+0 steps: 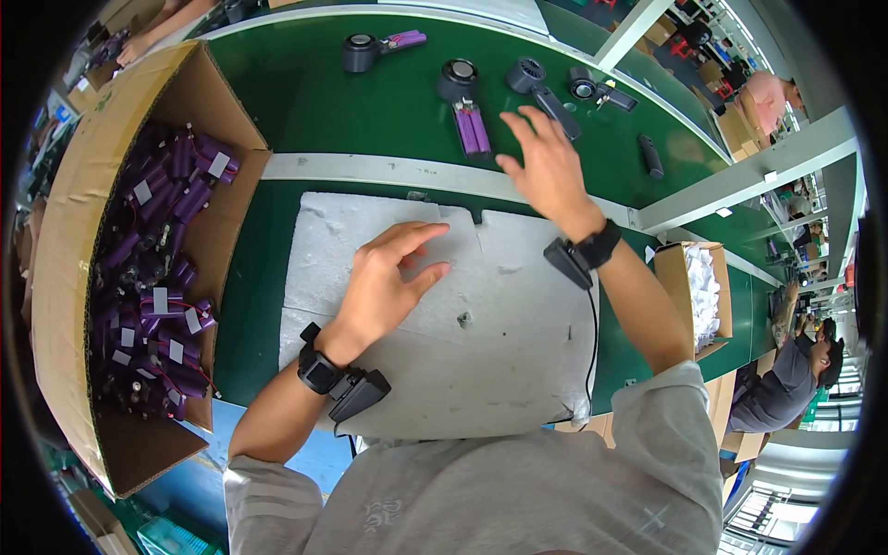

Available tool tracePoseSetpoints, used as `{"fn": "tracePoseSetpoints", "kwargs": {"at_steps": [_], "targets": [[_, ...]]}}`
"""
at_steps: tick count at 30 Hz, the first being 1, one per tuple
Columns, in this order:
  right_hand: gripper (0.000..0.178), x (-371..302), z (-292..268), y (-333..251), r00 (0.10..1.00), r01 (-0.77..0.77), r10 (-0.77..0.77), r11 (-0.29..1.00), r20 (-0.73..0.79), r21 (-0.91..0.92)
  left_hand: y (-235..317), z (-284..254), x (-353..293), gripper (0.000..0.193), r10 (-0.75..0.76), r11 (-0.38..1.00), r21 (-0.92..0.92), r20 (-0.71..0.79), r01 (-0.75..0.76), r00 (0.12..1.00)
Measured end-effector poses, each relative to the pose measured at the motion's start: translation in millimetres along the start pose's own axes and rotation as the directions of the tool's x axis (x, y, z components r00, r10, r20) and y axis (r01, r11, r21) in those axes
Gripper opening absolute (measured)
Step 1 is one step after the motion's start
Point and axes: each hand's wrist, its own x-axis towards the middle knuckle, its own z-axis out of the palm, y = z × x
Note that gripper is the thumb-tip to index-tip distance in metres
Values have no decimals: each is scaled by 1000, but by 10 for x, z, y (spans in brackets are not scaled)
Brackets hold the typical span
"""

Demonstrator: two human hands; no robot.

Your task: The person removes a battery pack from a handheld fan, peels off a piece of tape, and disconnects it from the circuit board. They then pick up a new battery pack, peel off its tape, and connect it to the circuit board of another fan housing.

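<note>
Over the white foam pad (425,370), my left hand (379,291) hovers with thumb and fingers apart, holding nothing. My right hand (553,176) reaches past the pad's far edge, fingers spread and nothing in them. Closest to its fingertips are a grey handheld fan (559,115) with a long handle and a purple battery pair (473,129) attached to a round dark fan head (458,81). Another fan head with purple cells (361,53) lies farther left. To the right are a partly opened fan (584,85) and a dark handle piece (650,155).
At left stands a large cardboard box (79,231) full of purple battery packs (166,305) with wires. A smaller box (726,301) of white pieces sits at right. A white rail (388,174) crosses the green bench beyond the pad. Other people work nearby.
</note>
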Motion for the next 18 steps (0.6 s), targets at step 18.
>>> {"fn": "tracePoseSetpoints", "kwargs": {"at_steps": [18], "targets": [[69,656,67,2591,762,-471,610,751,216,-463,-89,-10,-4,27,-35,999,-10,48,36,998]]}}
